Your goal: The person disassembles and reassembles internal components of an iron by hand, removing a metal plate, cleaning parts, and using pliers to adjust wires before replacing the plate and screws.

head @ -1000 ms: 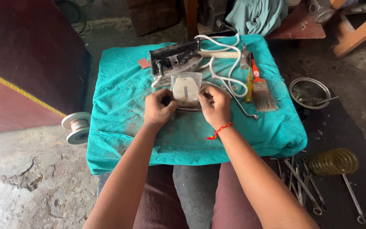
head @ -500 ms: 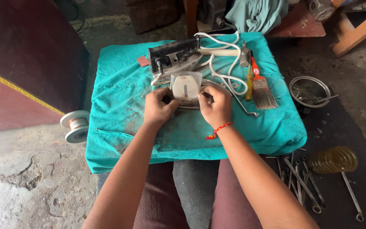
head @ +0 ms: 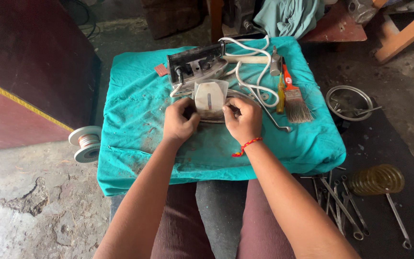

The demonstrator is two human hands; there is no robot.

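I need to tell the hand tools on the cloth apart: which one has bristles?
The paintbrush with the orange handle, at the cloth's right side. The yellow-handled screwdriver beside it and the hammer behind have none.

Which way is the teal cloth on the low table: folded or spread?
Spread: the teal cloth covers the top and hangs over its edges.
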